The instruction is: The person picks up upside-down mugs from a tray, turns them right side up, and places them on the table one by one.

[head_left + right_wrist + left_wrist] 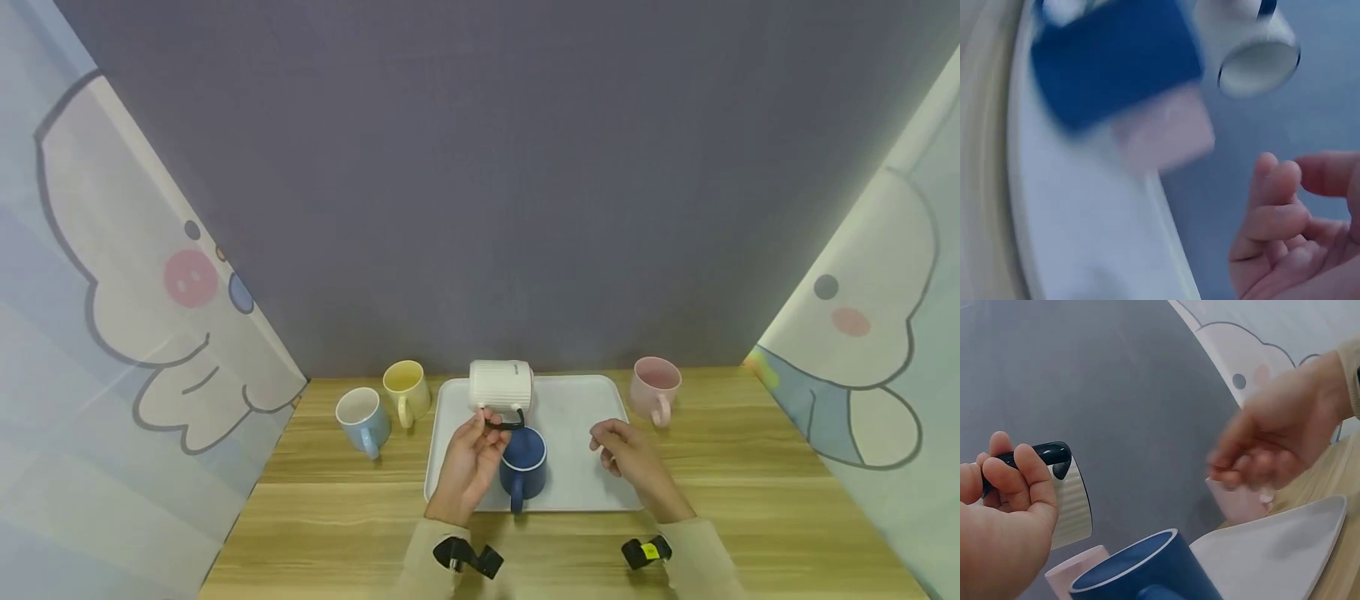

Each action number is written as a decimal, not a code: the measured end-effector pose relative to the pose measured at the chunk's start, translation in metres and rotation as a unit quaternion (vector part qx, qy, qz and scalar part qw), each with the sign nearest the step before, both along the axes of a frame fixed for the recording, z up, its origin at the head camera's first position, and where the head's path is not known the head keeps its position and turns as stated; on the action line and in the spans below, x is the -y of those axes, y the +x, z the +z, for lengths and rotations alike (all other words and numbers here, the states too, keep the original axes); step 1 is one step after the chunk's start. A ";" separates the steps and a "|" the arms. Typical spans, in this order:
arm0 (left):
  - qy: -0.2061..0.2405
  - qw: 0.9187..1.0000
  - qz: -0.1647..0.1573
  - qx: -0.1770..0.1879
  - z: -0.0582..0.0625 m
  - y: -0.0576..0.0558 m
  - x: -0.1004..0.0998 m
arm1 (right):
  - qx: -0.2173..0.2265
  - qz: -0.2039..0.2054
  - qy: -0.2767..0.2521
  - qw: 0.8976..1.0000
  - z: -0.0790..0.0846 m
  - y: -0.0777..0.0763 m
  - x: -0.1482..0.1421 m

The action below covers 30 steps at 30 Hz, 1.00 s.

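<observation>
My left hand (471, 467) grips the black handle of a white ribbed mug (501, 387). The mug hangs tilted on its side above the white tray (577, 467), handle toward me. Below it, a dark blue mug (524, 467) stands upright on the tray, beside the left hand. In the left wrist view a pink mug (1075, 572) shows behind the blue one; from the head it is mostly hidden by the white mug. My right hand (633, 458) hovers over the tray's right side, fingers loosely curled and holding nothing.
Left of the tray, a light blue mug (363, 421) and a yellow mug (407, 392) stand on the wooden table (337, 533). Another pink mug (655, 387) stands right of the tray. A dark grey panel (480, 183) rises behind, with printed curtains at both sides.
</observation>
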State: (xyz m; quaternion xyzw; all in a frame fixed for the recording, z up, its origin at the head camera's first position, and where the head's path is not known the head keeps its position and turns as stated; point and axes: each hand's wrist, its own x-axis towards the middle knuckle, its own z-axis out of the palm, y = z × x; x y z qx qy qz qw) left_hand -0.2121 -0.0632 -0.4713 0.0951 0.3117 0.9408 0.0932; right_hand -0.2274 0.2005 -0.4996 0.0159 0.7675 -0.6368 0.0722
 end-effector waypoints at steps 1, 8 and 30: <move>0.005 1.000 -0.005 -0.003 0.001 0.000 -0.001 | 0.002 0.006 -0.033 0.999 0.004 0.001 0.005; 0.008 1.000 -0.011 -0.006 0.001 0.000 -0.011 | 0.040 0.082 -0.261 0.961 0.021 0.006 0.032; -0.016 0.997 -0.059 -0.043 -0.002 0.006 -0.024 | 0.136 0.242 -0.528 0.803 0.028 0.010 0.063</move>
